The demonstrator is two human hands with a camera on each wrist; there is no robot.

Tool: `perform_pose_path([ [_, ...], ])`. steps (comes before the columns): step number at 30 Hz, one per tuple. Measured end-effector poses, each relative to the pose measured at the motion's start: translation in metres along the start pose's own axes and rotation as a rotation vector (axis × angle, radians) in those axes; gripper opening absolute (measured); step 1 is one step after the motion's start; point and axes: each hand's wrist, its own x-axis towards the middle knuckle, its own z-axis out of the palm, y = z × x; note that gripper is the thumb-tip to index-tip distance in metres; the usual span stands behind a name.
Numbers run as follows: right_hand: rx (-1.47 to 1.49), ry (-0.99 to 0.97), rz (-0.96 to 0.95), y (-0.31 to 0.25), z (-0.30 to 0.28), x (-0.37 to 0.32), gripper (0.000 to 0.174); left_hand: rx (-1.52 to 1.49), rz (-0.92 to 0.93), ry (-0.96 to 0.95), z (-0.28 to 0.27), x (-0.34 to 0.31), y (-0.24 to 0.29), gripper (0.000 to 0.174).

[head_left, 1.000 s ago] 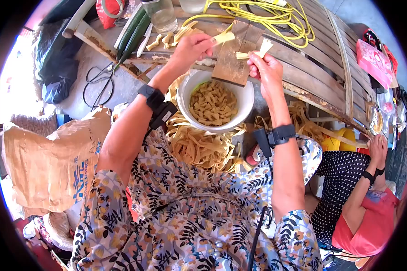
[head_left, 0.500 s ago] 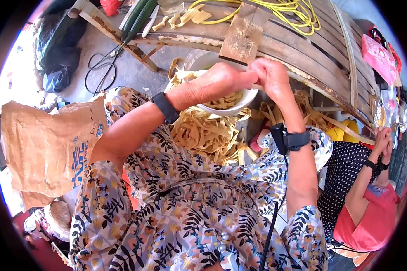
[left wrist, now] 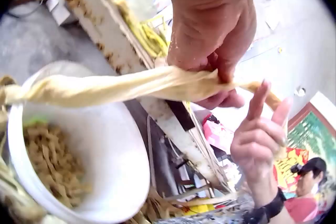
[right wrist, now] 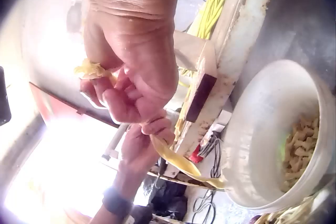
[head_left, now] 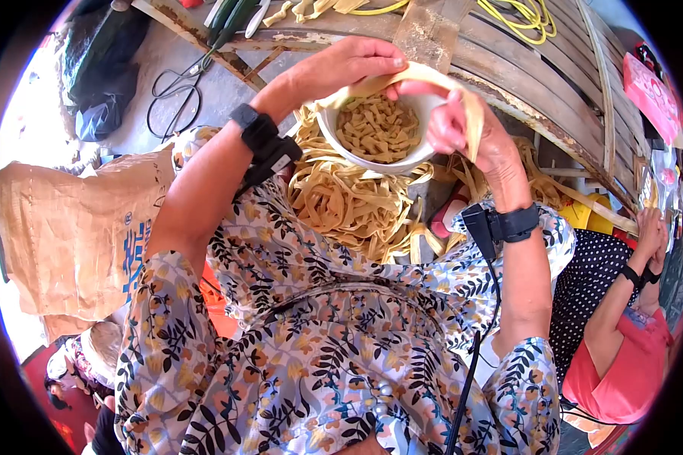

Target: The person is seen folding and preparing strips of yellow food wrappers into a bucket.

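A long pale yellow strip (head_left: 425,73) stretches between the two hands above a white bucket (head_left: 426,155). The left hand (head_left: 341,67) pinches it; in the left wrist view the strip (left wrist: 105,88) passes under that hand (left wrist: 210,29) and crosses over the bucket rim. The right hand (head_left: 482,136) has its fingers curled at the strip's other end, which hangs over them. In the right wrist view a crumpled end (right wrist: 90,70) sticks out between the right hand's (right wrist: 131,61) thumb and fingers. Short knotted pieces (head_left: 376,129) lie in the bucket.
Behind the bucket stands a slatted bench (head_left: 508,83) with a wooden board (head_left: 431,34) and yellow cable (head_left: 535,30). A heap of long strips (head_left: 349,212) lies beneath the bucket. A brown paper bag (head_left: 76,235) stands left; another person (head_left: 622,356) sits right.
The hands met over the bucket, then moved apart, with a long strip now between them. The wooden board and bench sit higher in the head view.
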Motion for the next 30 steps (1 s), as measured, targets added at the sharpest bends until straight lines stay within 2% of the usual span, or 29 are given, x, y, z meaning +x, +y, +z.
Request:
perform_pose_path([
  [1,0.005,0.041,-0.094,0.0,0.003,0.003,0.045,-0.232,-0.03,-0.015,0.002,0.004,-0.003,0.024],
  [3,-0.177,0.163,-0.1,-0.003,0.007,0.007,0.043,-0.709,-0.128,-0.278,0.006,0.01,-0.027,0.027],
  [5,-0.419,0.234,-0.154,0.002,0.006,0.01,0.039,-0.926,-0.227,-0.469,0.023,0.007,-0.041,0.03],
  [7,-0.726,0.252,-0.248,0.016,-0.001,0.01,0.033,-0.953,-0.308,-0.51,0.043,-0.004,-0.038,0.035],
  [8,-0.816,0.316,-0.108,0.013,0.001,0.006,0.023,-0.982,-0.244,-0.497,0.048,-0.01,-0.043,0.046],
  [9,-0.895,0.299,-0.147,0.011,0.001,0.006,0.023,-1.0,-0.254,-0.547,0.05,-0.009,-0.044,0.055],
  [11,-1.051,0.262,-0.221,0.01,0.002,0.006,0.022,-0.99,-0.213,-0.513,0.056,-0.006,-0.048,0.054],
  [14,-0.88,0.304,-0.231,0.011,0.005,0.006,0.022,-1.095,-0.128,-0.43,0.062,-0.002,-0.045,0.036],
  [15,-0.823,0.317,-0.238,0.012,0.005,0.007,0.022,-1.049,-0.162,-0.324,0.065,0.0,-0.046,0.033],
  [18,-1.341,0.494,-0.564,0.012,0.001,0.011,0.018,-0.983,-0.229,0.017,0.068,0.007,-0.041,0.022],
  [21,-1.601,0.721,-0.579,0.007,0.005,0.009,0.022,-0.744,-0.084,0.367,0.058,0.013,-0.031,0.019],
  [22,-1.619,0.776,-0.628,0.01,0.004,0.013,0.02,-0.66,-0.054,0.428,0.059,0.012,-0.028,0.019],
  [24,-1.36,0.757,-0.296,0.008,0.01,0.015,0.014,-0.489,0.006,0.549,0.065,0.005,-0.01,0.02],
  [25,-1.222,0.742,-0.135,0.007,0.012,0.015,0.012,-0.443,0.037,0.541,0.064,0.005,-0.011,0.019],
  [26,-1.041,0.685,-0.163,0.018,-0.002,0.02,0.015,-0.396,0.067,0.532,0.063,0.004,-0.015,0.019],
  [29,-0.748,0.534,0.024,0.018,-0.015,0.023,0.02,-0.289,0.138,0.481,0.063,0.003,-0.021,0.018],
  [30,-0.651,0.479,0.013,0.018,-0.017,0.024,0.018,-0.258,0.16,0.459,0.061,0.004,-0.021,0.018],
])
